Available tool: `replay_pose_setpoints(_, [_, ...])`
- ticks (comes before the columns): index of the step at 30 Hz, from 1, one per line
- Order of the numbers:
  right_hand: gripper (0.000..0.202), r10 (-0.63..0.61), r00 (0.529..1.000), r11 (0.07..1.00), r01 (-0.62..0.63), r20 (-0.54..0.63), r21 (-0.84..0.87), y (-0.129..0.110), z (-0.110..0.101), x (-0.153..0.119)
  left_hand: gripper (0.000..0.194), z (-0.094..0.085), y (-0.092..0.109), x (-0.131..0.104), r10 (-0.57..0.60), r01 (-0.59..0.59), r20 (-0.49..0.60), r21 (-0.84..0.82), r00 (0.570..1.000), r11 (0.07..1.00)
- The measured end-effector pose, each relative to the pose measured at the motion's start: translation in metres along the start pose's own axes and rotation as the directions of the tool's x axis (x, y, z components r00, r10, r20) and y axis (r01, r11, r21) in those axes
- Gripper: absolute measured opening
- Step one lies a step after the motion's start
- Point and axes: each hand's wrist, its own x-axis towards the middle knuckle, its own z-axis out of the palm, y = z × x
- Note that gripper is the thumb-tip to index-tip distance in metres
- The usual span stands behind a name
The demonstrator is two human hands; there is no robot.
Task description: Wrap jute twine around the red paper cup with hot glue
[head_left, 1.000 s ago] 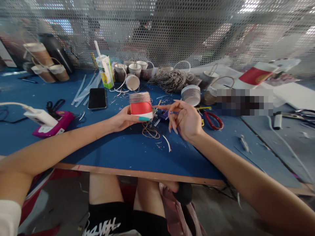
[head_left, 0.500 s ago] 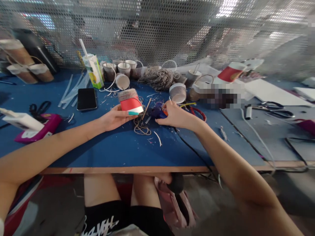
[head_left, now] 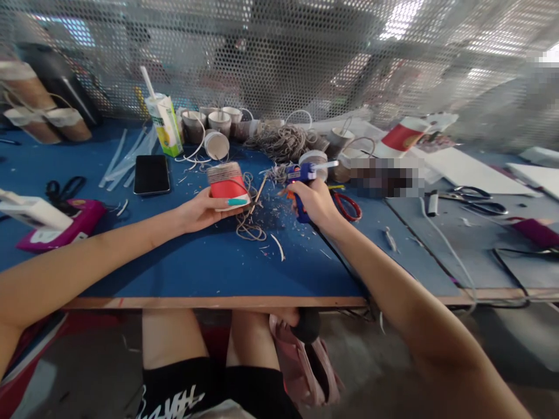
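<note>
In my left hand (head_left: 203,210) is a red paper cup (head_left: 227,187), with grey-brown cord wound round its upper part. A teal patch shows near my fingertips on the cup. My right hand (head_left: 315,202) grips a blue glue gun (head_left: 301,173) by its handle, and a pale glue stick pokes out of its rear toward the right. The gun's tip points left, apart from the cup. Loose cord (head_left: 251,230) lies on the blue table just beneath and right of the cup.
Several cord-wrapped cups (head_left: 219,123) and a cord heap (head_left: 282,139) stand behind. A drink carton (head_left: 165,125), a black phone (head_left: 151,174) and a purple box (head_left: 87,218) are left. Red-handled scissors (head_left: 348,206), more scissors (head_left: 478,199) and white boards (head_left: 469,169) lie right.
My right hand has lifted the glue gun off the table and turned it, now wrapped round its handle. My left hand has lowered and tilted the cup slightly.
</note>
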Motion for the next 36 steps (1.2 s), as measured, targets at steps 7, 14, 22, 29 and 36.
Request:
replay_pose_setpoints(7, [0.029,-0.036,0.986,0.901,-0.038,0.162,0.431,-0.017,0.004,-0.012,0.06,0.007,-0.005,-0.001,0.122,-0.118,-0.039,0.092,0.992,0.989])
replay_pose_setpoints(14, [0.038,-0.089,0.966,0.928,-0.008,0.243,0.373,-0.018,0.001,-0.014,0.054,0.002,-0.006,0.002,0.218,-0.209,-0.1,0.094,0.971,0.973])
replay_pose_setpoints(22, [0.035,-0.017,0.954,0.94,-0.087,0.298,0.331,-0.009,0.007,-0.015,0.058,0.0,-0.004,0.003,0.127,-0.125,-0.048,0.047,0.991,0.991])
replay_pose_setpoints(29, [0.04,-0.011,0.963,0.936,-0.085,0.268,0.342,-0.01,0.011,-0.019,0.057,0.002,-0.002,0.003,0.109,-0.107,-0.023,0.065,0.994,0.992])
replay_pose_setpoints(36, [0.042,-0.028,0.961,0.937,-0.071,0.274,0.342,-0.011,0.015,-0.022,0.06,0.002,-0.003,0.003,0.104,-0.103,-0.01,0.068,0.995,0.992])
